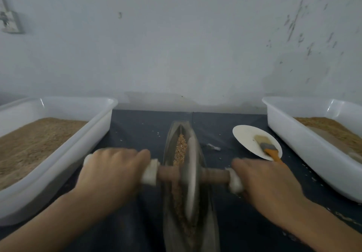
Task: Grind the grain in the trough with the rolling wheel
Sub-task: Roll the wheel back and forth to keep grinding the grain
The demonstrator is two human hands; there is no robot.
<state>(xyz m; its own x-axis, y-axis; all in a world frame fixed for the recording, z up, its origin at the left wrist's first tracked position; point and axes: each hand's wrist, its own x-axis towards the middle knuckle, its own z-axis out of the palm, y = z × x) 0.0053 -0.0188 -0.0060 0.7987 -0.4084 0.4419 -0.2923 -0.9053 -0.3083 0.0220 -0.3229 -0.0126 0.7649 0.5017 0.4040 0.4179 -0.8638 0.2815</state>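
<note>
My left hand and right hand grip the grey metal rolling wheel's wooden axle mid-grind; coarse tan grain remains toward twelve o'clock in the long boat-shaped metal trough.

Grey trough, tan grain, white tubs, white plate, orange-handled brush, dark table.

Left hand and right hand grip the axle of the wheel, which stands in the grain-filled trough.
</note>
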